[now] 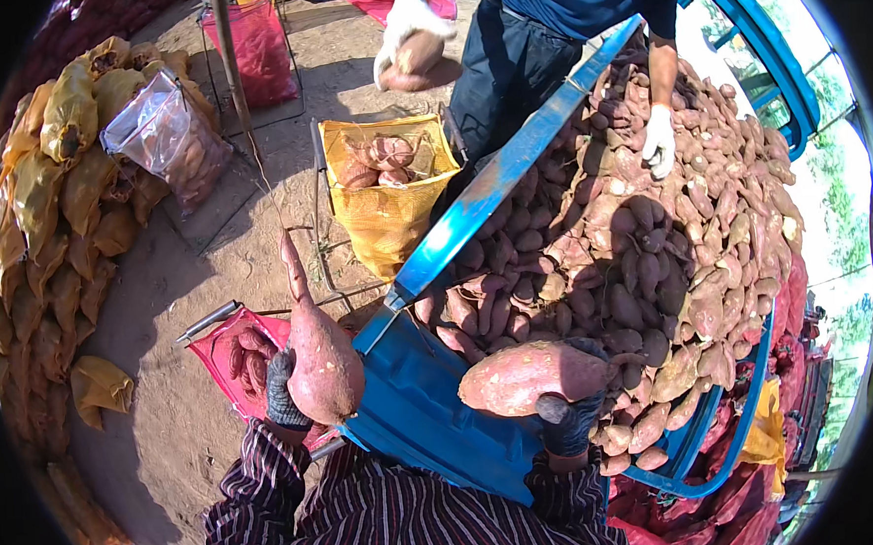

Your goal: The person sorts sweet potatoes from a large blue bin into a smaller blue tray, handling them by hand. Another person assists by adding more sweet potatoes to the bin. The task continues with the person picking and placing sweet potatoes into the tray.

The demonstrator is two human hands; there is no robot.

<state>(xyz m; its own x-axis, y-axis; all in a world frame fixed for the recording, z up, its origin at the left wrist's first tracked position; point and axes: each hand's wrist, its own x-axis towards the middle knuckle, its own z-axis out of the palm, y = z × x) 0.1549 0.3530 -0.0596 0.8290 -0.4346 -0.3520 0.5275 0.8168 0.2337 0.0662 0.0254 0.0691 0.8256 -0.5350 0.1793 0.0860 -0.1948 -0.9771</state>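
In my gloved left hand (283, 390) is a large sweet potato (324, 363) with a long root pointing away from me. It is held above a pink mesh bag (215, 354) on a frame, which has several small sweet potatoes (251, 358) inside. My gloved right hand (568, 417) grips another big, oblong sweet potato (527, 377) over the blue metal truck bed (444, 420). Past that hand spreads a heap of sweet potatoes (702, 258), partly in shadow.
Across the blue rail (519, 161) a co-worker in white gloves (412, 18) holds sweet potatoes and touches the heap. A yellow mesh bag (382, 227) hangs on a stand ahead. Filled yellow sacks (41, 212) are stacked at left, near a clear plastic bag (170, 138).
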